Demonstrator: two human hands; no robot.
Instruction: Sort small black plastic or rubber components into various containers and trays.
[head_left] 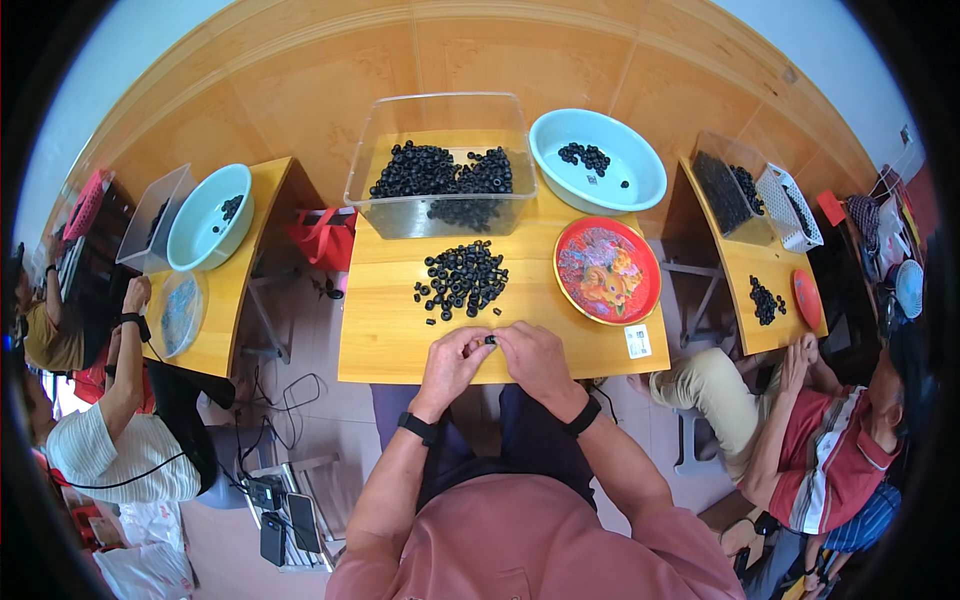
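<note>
At the near edge of the yellow table [395, 340], my left hand [455, 362] and my right hand [535, 358] meet with their fingertips pinched together. Between them is a small black round part [490, 340], mostly covered by the fingers. Just beyond my hands lies a loose pile of small black ring-like parts [465, 277], with a couple of strays at its near side. A clear plastic bin [365, 215] behind the pile holds many more of the same kind.
A pale blue basin [645, 185] with some black parts stands at the back right. Nearer is a red flowered tray [566, 295], with a white card [638, 342] beside it. People sit at neighbouring tables left and right. Cables [290, 405] and a metal stool [300, 550] are on the floor.
</note>
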